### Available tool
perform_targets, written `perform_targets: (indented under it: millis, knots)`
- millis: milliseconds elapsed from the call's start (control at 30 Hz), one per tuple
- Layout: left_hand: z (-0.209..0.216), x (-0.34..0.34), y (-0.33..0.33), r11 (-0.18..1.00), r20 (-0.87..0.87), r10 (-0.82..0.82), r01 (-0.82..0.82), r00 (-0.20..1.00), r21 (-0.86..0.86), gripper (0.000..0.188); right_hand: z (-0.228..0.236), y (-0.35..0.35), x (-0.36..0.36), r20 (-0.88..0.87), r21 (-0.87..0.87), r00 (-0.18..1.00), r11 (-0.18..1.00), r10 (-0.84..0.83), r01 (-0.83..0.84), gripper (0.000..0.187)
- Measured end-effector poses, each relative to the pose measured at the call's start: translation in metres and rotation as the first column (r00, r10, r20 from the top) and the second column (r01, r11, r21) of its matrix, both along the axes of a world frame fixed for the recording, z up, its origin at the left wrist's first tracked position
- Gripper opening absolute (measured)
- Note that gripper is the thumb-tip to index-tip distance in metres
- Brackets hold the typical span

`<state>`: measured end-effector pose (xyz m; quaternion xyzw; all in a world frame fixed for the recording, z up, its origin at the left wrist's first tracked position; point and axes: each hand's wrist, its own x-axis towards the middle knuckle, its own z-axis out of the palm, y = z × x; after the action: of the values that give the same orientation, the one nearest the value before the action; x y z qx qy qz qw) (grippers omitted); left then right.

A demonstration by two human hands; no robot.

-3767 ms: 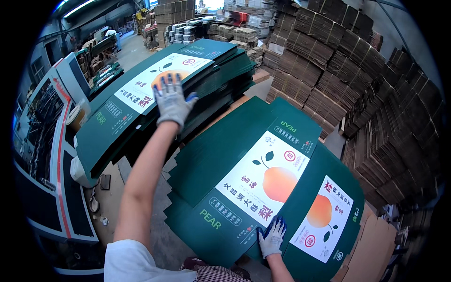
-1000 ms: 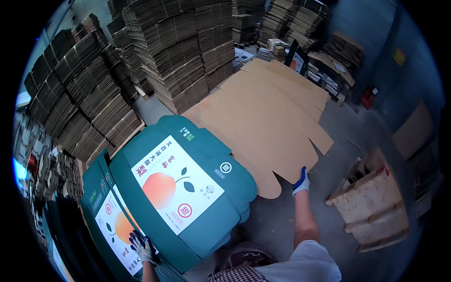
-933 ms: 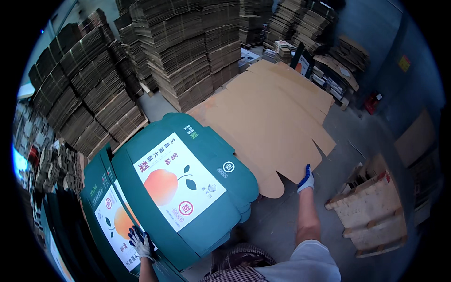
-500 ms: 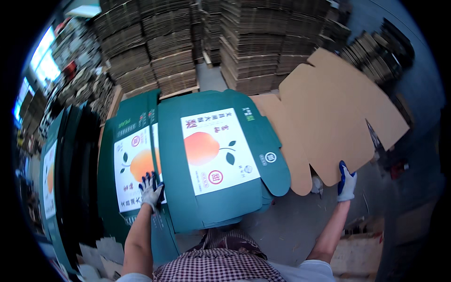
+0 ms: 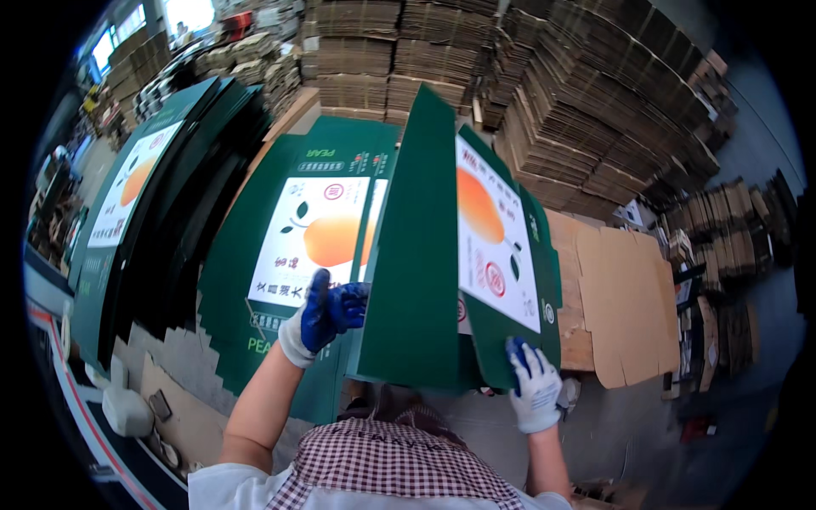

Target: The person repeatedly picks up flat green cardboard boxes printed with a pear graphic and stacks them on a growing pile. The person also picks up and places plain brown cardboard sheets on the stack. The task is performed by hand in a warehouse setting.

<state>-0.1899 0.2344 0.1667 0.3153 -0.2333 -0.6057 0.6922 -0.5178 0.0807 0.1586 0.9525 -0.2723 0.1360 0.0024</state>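
Observation:
In front of me a green printed carton sheet point(image 5: 501, 246) with an orange pear picture is partly folded, its left panel point(image 5: 416, 255) raised steeply. My left hand point(image 5: 330, 314), in a blue and white glove, is closed at that panel's left edge, thumb up; some fingertips are hidden by the panel. My right hand point(image 5: 535, 387), gloved alike, holds the lower right flap of the same sheet, with its thumb out of sight. Left of the raised panel lies another green printed carton sheet point(image 5: 255, 229), flat, with my left forearm over it.
Dark green folded cartons point(image 5: 161, 195) stand in a row on the left. To the right lies a plain brown cardboard sheet point(image 5: 629, 306). Tall stacks of cardboard point(image 5: 595, 102) rise behind, and bundled cardboard point(image 5: 722, 229) sits on the floor at far right.
The carton sheet's left panel has swung up from flat. My left hand has moved from the flat printed sheet to the panel's edge; my right hand has moved left from brown cardboard to the green flap.

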Motion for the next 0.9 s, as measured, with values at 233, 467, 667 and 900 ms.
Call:
perform_targets:
  millis: [233,467,667,900]
  knots:
    - [-0.013,-0.012,0.033,0.948,0.624,-0.099,-0.117,0.775,0.295,0.031,-0.027,0.036,0.021,-0.157,0.371,0.987,0.929,0.046,0.016,0.052]
    - [-0.029,-0.040,0.034,0.968,0.949,-0.101,-0.192,0.299,0.163,0.041,-0.019,0.085,0.056,0.029,0.857,0.992,0.514,-0.120,0.037,0.045]
    - [-0.028,-0.056,0.029,0.992,0.875,0.044,-0.127,0.483,0.020,0.039,-0.117,0.101,0.062,0.266,0.964,0.806,0.133,-0.528,-0.230,0.056]
    - [-0.030,-0.038,0.030,0.983,0.931,-0.155,0.144,0.330,0.113,0.041,-0.084,0.088,0.116,0.182,0.777,0.333,-0.073,-0.925,-0.625,0.045]
